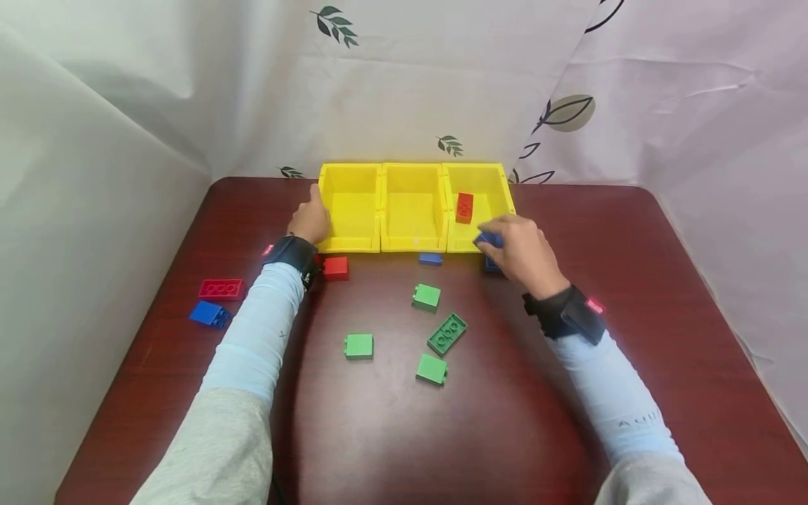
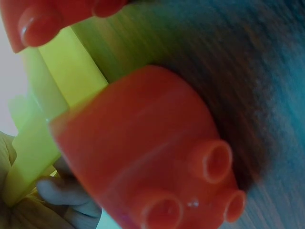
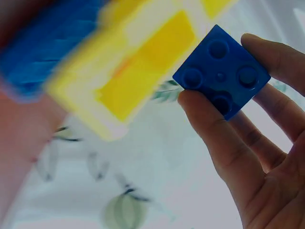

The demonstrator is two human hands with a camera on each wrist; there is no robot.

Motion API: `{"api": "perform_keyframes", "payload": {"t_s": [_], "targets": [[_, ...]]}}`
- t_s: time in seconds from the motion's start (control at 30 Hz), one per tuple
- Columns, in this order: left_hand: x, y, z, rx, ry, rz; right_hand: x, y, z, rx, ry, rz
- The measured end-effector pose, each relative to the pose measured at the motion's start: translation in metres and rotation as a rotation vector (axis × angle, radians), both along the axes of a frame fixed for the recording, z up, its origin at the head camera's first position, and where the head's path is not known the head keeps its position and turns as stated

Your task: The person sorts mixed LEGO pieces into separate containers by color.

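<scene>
Pinching a small blue brick [image 3: 221, 71] in the right hand [image 1: 524, 254], just in front of the right-most yellow bin [image 1: 499, 184].
Thumb and fingers [image 3: 217, 131] close on the brick's edges, studs facing the wrist camera. The left hand [image 1: 309, 221] rests against the left bin [image 1: 330, 203], fingers wrapped on its wall. A red brick [image 1: 335, 268] lies on the worktop [image 1: 631, 294] beside that wrist.
</scene>
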State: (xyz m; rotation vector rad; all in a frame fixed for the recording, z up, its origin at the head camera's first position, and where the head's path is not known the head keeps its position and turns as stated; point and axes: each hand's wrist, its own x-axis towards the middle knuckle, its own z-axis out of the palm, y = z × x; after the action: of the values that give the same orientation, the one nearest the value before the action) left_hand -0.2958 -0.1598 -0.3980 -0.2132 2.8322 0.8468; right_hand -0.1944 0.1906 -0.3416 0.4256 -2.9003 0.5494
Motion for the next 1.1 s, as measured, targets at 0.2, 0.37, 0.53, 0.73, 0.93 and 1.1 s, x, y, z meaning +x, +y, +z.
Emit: {"api": "perform_keyframes", "payload": {"t_s": [0.2, 0.37, 0.53, 0.73, 0.93, 1.1], "targets": [[-0.005, 0.001, -0.006, 0.003, 0.003, 0.01, -0.054, -0.037, 0.041, -0.012, -0.066, 0.051], [-0.004, 0.005, -0.005, 0.007, 0.004, 0.016, -0.092, -0.065, 0.051, 0.014, -0.186, 0.058], [-0.001, 0.007, -0.005, 0.009, -0.001, 0.021, -0.119, -0.088, 0.042, 0.059, -0.245, 0.072], [0.001, 0.008, -0.005, 0.018, 0.0, 0.026, -0.135, -0.106, 0.025, 0.065, -0.257, 0.046], [0.001, 0.007, -0.006, 0.026, 0.011, 0.027, -0.144, -0.119, 0.007, 0.117, -0.252, 0.019], [0.001, 0.008, -0.008, 0.036, 0.003, 0.031, -0.149, -0.123, -0.011, 0.152, -0.265, -0.004]]}}
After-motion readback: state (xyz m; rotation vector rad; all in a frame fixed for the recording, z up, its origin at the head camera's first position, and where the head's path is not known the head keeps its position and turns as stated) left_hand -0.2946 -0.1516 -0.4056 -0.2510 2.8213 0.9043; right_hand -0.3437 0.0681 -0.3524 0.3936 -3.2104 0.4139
